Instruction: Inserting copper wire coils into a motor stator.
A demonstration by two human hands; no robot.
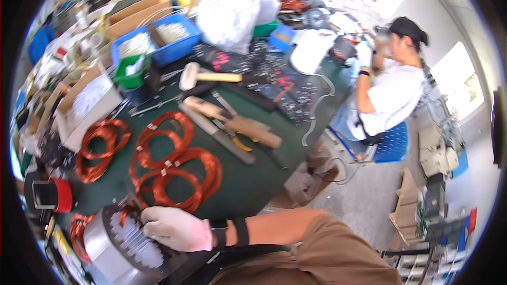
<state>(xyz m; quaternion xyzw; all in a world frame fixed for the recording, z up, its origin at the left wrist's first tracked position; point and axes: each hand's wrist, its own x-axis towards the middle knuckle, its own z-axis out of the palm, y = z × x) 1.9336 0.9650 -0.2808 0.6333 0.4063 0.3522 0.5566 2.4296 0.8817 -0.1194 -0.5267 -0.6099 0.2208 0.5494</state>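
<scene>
A grey ring-shaped motor stator (113,250) with toothed inner slots lies at the lower left, by the table's near edge. My right hand (171,227), in a pale glove with a pink cuff, is at its right rim, fingers curled and closed. Whatever they hold is hidden. Some copper wire (127,214) shows at the slots beside the fingertips, and a copper bundle (79,237) lies against the stator's left side. My left hand is not in view. Beyond the stator lie bound copper wire coils (179,179) and another copper coil (103,148).
On the green table (253,184) are a wooden-handled mallet (211,76), several hand tools (227,126), a red-and-black ring (58,195) and a blue bin (182,47). A cardboard box (90,103) stands left. A co-worker (393,89) sits at the right on a blue chair.
</scene>
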